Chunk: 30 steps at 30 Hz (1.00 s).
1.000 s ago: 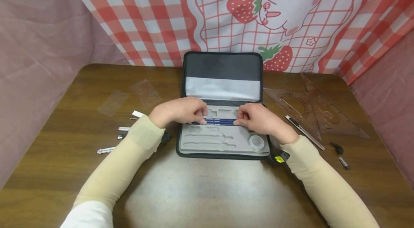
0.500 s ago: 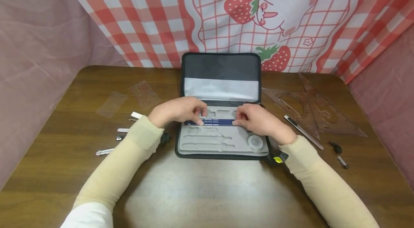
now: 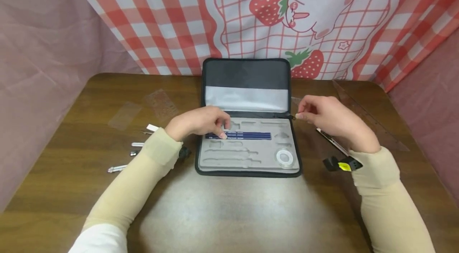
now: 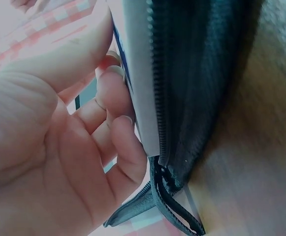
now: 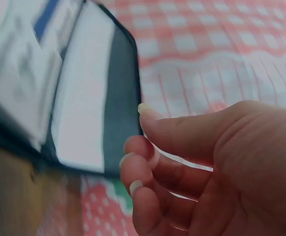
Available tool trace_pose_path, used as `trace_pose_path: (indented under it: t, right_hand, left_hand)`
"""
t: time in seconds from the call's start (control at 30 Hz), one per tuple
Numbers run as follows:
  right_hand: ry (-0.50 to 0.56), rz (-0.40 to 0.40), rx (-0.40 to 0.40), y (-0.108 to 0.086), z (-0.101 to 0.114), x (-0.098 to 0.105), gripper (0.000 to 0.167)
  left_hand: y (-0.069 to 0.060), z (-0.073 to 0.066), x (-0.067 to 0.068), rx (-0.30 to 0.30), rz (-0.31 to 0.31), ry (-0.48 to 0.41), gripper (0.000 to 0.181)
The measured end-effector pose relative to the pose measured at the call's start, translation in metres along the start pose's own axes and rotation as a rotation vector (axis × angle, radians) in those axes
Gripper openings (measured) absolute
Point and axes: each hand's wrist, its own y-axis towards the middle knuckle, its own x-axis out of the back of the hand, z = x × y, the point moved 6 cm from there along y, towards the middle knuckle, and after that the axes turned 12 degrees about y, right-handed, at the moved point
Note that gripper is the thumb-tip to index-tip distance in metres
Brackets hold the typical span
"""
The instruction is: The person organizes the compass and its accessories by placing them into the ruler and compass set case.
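Several dark blue pencils [image 3: 251,136] lie side by side in the grey insert of an unzipped black case [image 3: 247,171]. On their left part rests the thumb of my left hand [image 3: 201,121], its other fingers loosely bent over the insert. The left wrist view shows my left hand [image 4: 69,132] close beside the case's zipper edge [image 4: 160,78]; the thumb tip is hidden there. To the right of the case, near its hinge, my right hand [image 3: 333,121] hangs with nothing visible in it. In the right wrist view that hand [image 5: 216,162] has loosely bent fingers and an empty grasp.
Left of the case lie clear stencils [image 3: 125,115], a white block [image 3: 152,127] and several small tools [image 3: 117,168]. A set square [image 3: 376,121] and a cutter [image 3: 333,141] lie on the right. A round white item [image 3: 284,157] sits in the insert. Checked cloth [image 3: 172,14] hangs behind.
My right hand has let go of the pencils' right end and moved right and away, past the case's edge. My left hand has barely moved.
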Motion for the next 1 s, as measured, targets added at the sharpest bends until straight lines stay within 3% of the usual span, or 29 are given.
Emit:
trace_pose_path:
  t: [0.13, 0.43, 1.0]
  right_hand:
    - [-0.068, -0.026, -0.054, -0.008, -0.021, 0.014, 0.014]
    - [-0.096, 0.106, -0.182, -0.025, -0.08, 0.012, 0.023]
    - [-0.098, 0.173, -0.232, -0.018, -0.092, -0.01, 0.018]
  left_hand:
    - [-0.002, 0.001, -0.001, 0.008, 0.005, 0.004, 0.017]
    - [0.003, -0.001, 0.001, 0.001, 0.006, 0.024, 0.018]
    - [0.002, -0.001, 0.0, -0.018, -0.005, 0.02, 0.018]
